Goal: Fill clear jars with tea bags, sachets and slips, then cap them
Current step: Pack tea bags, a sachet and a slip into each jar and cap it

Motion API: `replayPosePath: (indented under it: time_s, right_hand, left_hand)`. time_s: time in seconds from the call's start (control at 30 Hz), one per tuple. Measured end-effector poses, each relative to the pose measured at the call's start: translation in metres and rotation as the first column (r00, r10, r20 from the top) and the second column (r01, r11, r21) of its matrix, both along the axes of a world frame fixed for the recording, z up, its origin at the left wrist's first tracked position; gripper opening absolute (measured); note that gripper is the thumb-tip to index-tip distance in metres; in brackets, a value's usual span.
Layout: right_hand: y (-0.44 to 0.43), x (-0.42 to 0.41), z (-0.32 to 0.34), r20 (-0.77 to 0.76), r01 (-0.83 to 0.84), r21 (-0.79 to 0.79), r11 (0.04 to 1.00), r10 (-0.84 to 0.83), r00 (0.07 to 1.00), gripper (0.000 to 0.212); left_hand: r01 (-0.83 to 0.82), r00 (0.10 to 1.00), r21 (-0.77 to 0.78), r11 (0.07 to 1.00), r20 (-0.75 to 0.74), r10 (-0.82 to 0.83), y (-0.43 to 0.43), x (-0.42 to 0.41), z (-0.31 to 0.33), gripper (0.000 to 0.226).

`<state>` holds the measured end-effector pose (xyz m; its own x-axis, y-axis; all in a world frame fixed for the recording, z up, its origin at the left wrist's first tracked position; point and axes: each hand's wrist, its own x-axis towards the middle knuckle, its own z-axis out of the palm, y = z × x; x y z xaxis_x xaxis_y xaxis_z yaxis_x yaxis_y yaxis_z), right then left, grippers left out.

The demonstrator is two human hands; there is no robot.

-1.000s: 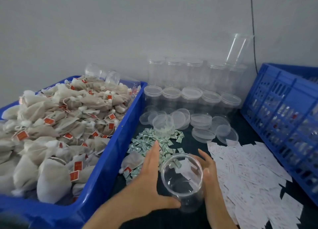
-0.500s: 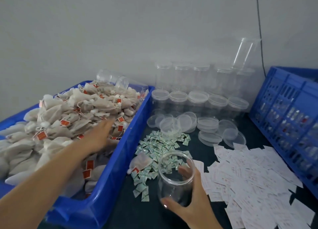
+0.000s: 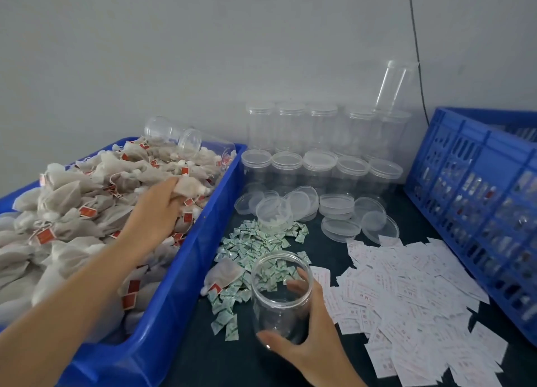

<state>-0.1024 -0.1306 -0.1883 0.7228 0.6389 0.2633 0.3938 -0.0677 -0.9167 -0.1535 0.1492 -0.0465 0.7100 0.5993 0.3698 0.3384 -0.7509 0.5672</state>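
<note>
Left hand (image 3: 157,212) mid-left of frame, inside blue bin (image 3: 186,293), fingertips pinching one tea bag (image 3: 190,186) off the heap. Right hand (image 3: 308,340) lower centre, wrapped round open clear jar (image 3: 279,299) on dark table (image 3: 232,366). Green sachets (image 3: 255,241) just behind jar. White slips (image 3: 406,293) lower right. Loose lids (image 3: 337,205) and capped jars (image 3: 319,165) centre, toward the wall.

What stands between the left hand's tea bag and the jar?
Only the blue bin's side wall; the left hand must lift the tea bag over it. The jar in the right hand is uncapped.
</note>
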Motion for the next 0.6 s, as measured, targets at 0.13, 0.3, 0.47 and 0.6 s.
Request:
replayPosePath:
  time_s: [0.13, 0.3, 0.47, 0.6]
  right_hand:
    - [0.000, 0.001, -0.002, -0.002, 0.002, 0.008, 1.000, -0.002, 1.000, 0.108]
    - [0.000, 0.002, -0.005, 0.007, -0.006, -0.002, 1.000, 0.006, 1.000, 0.103]
    - [0.000, 0.002, -0.005, -0.014, 0.003, 0.000, 1.000, -0.003, 1.000, 0.108]
    - [-0.002, 0.003, -0.005, -0.006, -0.004, -0.013, 1.000, 0.004, 1.000, 0.113]
  left_hand:
    - [0.383, 0.922, -0.069, 0.921, 0.092, -0.377, -0.067, -0.003, 0.032, 0.016]
    - [0.620, 0.779, 0.128, 0.774, -0.211, -0.590, -0.128, -0.009, 0.015, 0.034]
    - [0.446, 0.895, 0.102, 0.889, -0.036, -0.445, -0.094, -0.014, 0.024, 0.058]
    - [0.198, 0.978, 0.229, 0.953, -0.103, -0.179, -0.010, -0.030, 0.013, 0.034]
